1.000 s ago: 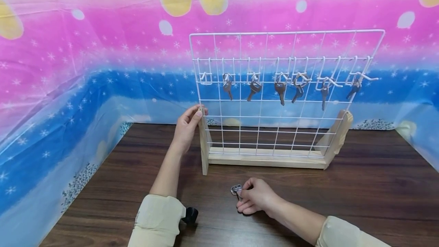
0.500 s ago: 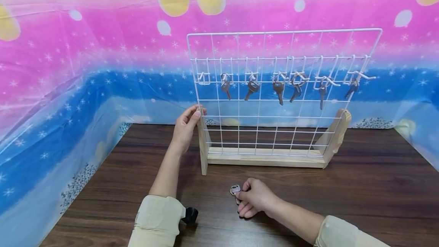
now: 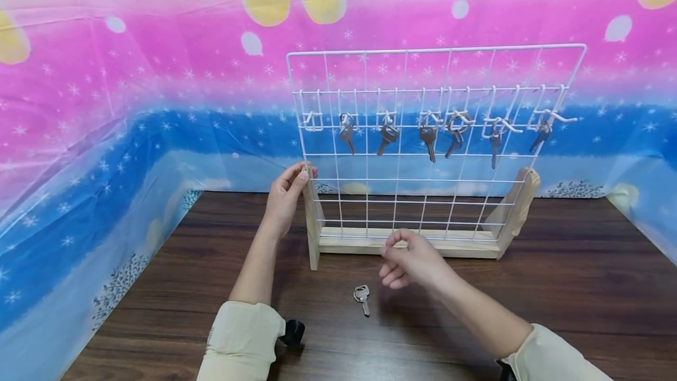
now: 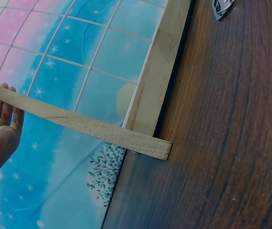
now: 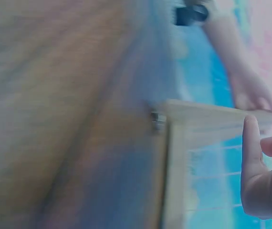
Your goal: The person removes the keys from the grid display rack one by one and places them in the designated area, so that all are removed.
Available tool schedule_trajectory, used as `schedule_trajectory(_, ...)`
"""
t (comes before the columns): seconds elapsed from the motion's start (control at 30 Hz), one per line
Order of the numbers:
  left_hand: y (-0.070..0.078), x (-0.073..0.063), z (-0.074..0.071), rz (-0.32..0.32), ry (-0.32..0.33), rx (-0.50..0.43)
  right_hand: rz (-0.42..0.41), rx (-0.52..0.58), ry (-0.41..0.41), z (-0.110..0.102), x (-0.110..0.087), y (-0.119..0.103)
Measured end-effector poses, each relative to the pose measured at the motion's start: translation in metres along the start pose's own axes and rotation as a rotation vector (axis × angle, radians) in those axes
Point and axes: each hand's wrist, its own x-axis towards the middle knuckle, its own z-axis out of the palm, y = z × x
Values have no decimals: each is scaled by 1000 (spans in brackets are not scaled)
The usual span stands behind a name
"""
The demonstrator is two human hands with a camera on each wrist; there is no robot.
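Note:
With thumb in front and fingers behind, my left hand (image 3: 284, 199) grips the top of the wooden side post (image 3: 312, 222) of a white wire grid rack (image 3: 395, 180). The left wrist view shows its fingers (image 4: 2, 110) behind that post. My right hand (image 3: 418, 262) is raised in front of the rack's wooden base, fingers loosely bent and holding nothing. A single silver key (image 3: 365, 301) on a ring lies flat on the table, left of and below that hand. Several keys hang from white hooks along the grid, among them one key (image 3: 347, 134) near the left.
The leftmost hook (image 3: 313, 121) bears no key. On the far right, a hook (image 3: 563, 116) juts forward past the grid's edge. A dark wood table (image 3: 423, 334) supports the rack, and a colourful patterned cloth (image 3: 158, 75) stands behind and to the left.
My right hand has let go of the key, which stays on the table, and has moved up and right toward the rack's base. My left hand keeps its place on the post.

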Motion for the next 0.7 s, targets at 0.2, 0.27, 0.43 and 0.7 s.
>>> schedule_trajectory(0.2, 2, 0, 0, -3, 2, 1, -155, 35, 92, -6, 10, -36)
schedule_trajectory(0.27, 2, 0, 0, -4, 5, -1, -217, 76, 106, -4, 15, -46)
schedule_trajectory(0.43, 3, 0, -1, 1, 12, -8, -345, 173, 117, 9, 29, -67)
schedule_trajectory(0.7, 2, -1, -1, 0, 5, -1, -425, 290, 223, 31, 48, -84)
